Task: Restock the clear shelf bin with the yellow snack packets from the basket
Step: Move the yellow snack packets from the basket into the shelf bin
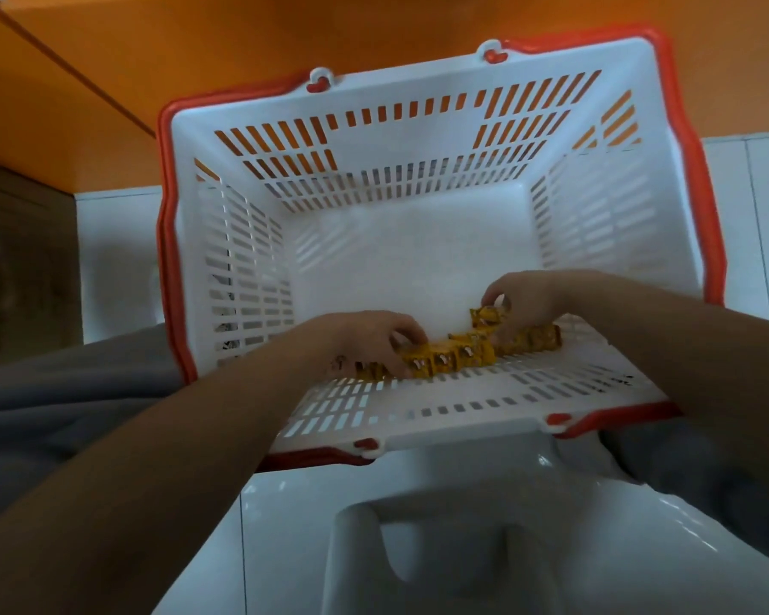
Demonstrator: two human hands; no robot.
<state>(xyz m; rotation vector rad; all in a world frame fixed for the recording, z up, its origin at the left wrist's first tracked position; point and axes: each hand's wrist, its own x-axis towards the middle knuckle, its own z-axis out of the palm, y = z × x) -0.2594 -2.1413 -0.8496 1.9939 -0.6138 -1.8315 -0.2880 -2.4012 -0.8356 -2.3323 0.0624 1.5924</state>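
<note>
A white slotted basket (400, 95) with a red rim lies in front of me on the white floor. Several yellow snack packets (453, 357) lie in a row along its near inside edge. My left hand (365, 344) reaches in from the left and pinches the left end of the row. My right hand (524, 299) comes in from the right, with its fingers closed on a packet (485, 319) that stands a little above the others. The clear shelf bin is not in view.
An orange wall (196, 46) rises behind the basket. A white plastic stool (440, 526) sits just below the basket's near rim. Grey fabric (41, 415) lies at the left and right. A dark brown surface (23, 268) stands at the far left.
</note>
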